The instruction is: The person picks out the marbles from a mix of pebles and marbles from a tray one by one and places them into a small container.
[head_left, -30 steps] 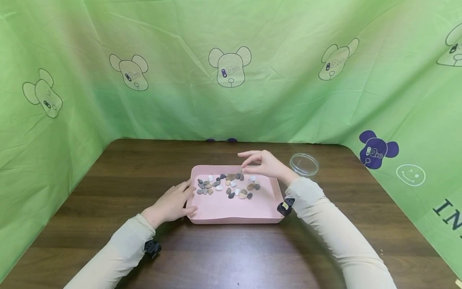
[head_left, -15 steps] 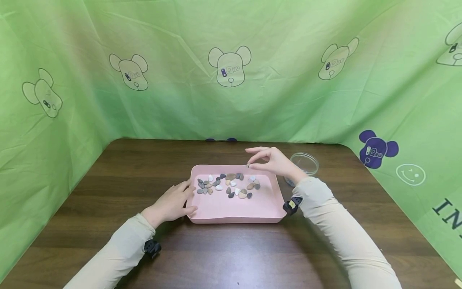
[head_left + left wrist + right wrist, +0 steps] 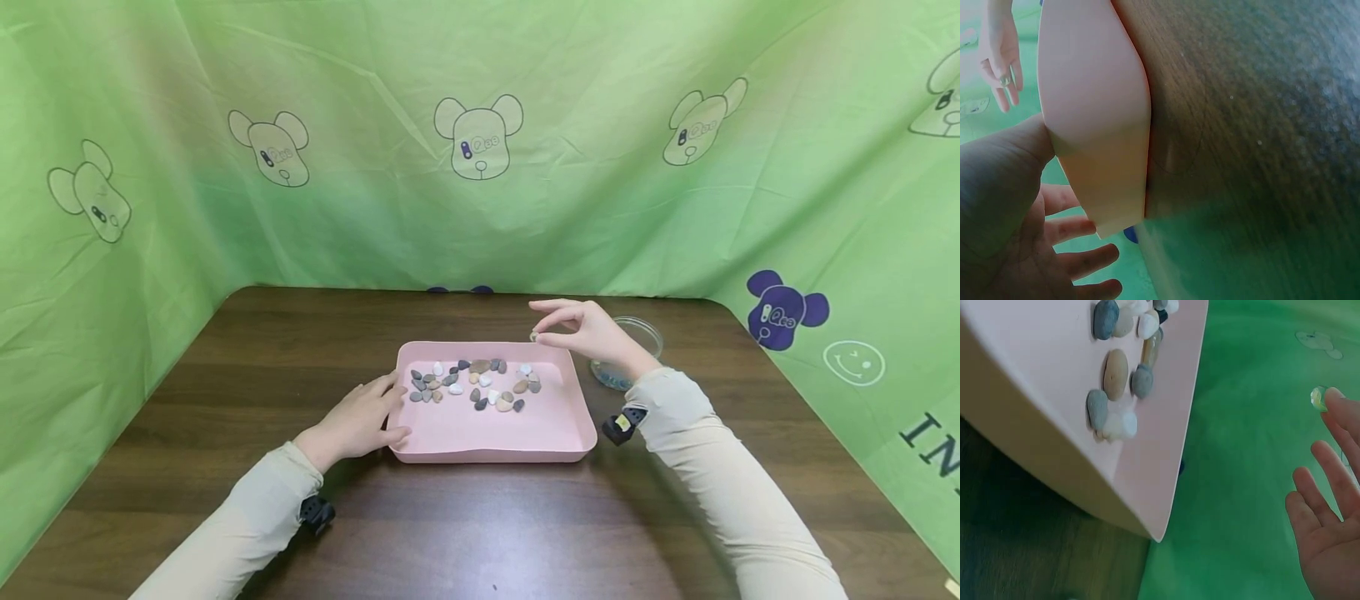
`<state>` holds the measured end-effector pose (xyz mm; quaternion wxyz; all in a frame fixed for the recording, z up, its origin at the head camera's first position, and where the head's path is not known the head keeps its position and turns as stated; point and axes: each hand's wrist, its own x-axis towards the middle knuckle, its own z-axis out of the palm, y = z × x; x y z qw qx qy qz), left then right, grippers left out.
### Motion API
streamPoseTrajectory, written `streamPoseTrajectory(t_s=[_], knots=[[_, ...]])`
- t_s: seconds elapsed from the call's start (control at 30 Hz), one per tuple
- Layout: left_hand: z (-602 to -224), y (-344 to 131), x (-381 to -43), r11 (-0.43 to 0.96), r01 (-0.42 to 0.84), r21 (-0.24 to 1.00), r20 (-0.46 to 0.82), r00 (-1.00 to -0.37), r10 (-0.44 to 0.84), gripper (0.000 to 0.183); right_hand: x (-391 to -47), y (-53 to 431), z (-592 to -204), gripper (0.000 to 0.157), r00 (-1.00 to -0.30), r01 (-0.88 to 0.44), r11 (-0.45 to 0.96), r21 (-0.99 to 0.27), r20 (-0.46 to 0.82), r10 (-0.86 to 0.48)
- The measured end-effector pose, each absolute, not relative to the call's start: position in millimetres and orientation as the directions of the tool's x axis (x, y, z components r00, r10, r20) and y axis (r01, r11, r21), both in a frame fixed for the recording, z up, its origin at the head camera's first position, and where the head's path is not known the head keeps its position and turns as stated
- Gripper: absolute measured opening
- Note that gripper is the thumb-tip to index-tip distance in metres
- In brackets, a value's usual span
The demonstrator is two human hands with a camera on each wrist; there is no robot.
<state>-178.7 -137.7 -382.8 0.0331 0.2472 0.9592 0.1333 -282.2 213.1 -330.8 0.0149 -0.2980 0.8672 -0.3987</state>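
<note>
My right hand [image 3: 592, 333] pinches a small clear glass marble [image 3: 1318, 399] between thumb and fingertip. The marble has a yellowish-green tint, and the other fingers spread away from it. That hand is above the back right corner of a shallow pink tray [image 3: 465, 437]. Pebbles [image 3: 504, 406] in grey, white and tan lie in loose groups in the tray. At the tray's left wall rests my left hand [image 3: 356, 423], its fingers relaxed over the rim. The left wrist view has the thumb and some fingertips partly hidden behind the wall.
Right of the tray, partly behind the right hand, stands a clear round dish [image 3: 611, 379] with small bluish things inside. Another clear round rim [image 3: 654, 333] shows just behind it. The wooden table [image 3: 480, 533] ends at a green cloth backdrop [image 3: 480, 233].
My right hand has moved right and slightly away from me, carrying the marble from above the pebbles to the tray's back right corner. The left hand stays at the tray's wall.
</note>
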Motion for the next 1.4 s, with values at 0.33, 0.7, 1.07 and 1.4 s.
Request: streamPoseTrajectory(t_s=[0.33,0.7,1.07,1.4], knots=[[-384,-138,-179,0.843,0.461,0.278,0.000,-0.877,0.480,0.061,-279,229,-329,0.017,-0.843,-0.474,0.475,-0.741,0.226,-0.488],[-384,-138,-179,0.841,0.466,0.276,0.010,-0.876,0.482,0.060,-272,244,-326,0.022,-0.875,-0.443,0.488,-0.752,0.244,-0.418],[-384,-138,-179,0.840,0.461,0.286,0.005,-0.877,0.480,0.060,-269,262,-333,0.022,-0.899,-0.420,0.529,-0.737,0.256,-0.356],[-384,-138,-179,0.839,0.467,0.280,0.013,-0.876,0.483,0.058,-267,276,-340,0.021,-0.911,-0.402,0.513,-0.758,0.277,-0.304]])
